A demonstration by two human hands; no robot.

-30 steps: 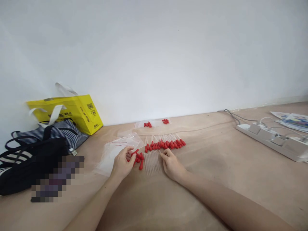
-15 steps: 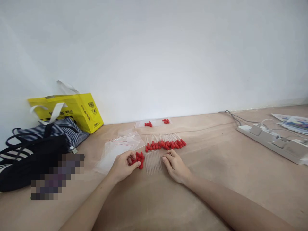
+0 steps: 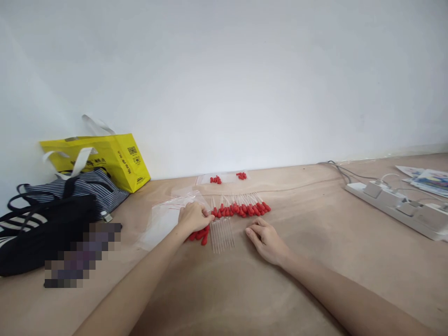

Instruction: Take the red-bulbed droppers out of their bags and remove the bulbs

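Behind the bench rises a pale wall. At the left, a yellow bag stands near the wall, with a black bag and a striped bag in front of it. On the right lies a white power strip with plugs and grey cables, and beyond it some printed papers.

Left of centre, flat clear bags overlap. The left hand is partly over them, palm down, its fingertips at the left end of a row of red-bulbed tubes; I cannot tell whether it grips one. The right hand is near the row's right end, fingers curled in toward the thumb; whether anything is inside is hidden.

Between the hands, just below the row, slim clear tubes lie side by side. Loose red bulbs lie just left of them, partly covered by the left hand. Two small red clusters sit farthest back, near the wall.
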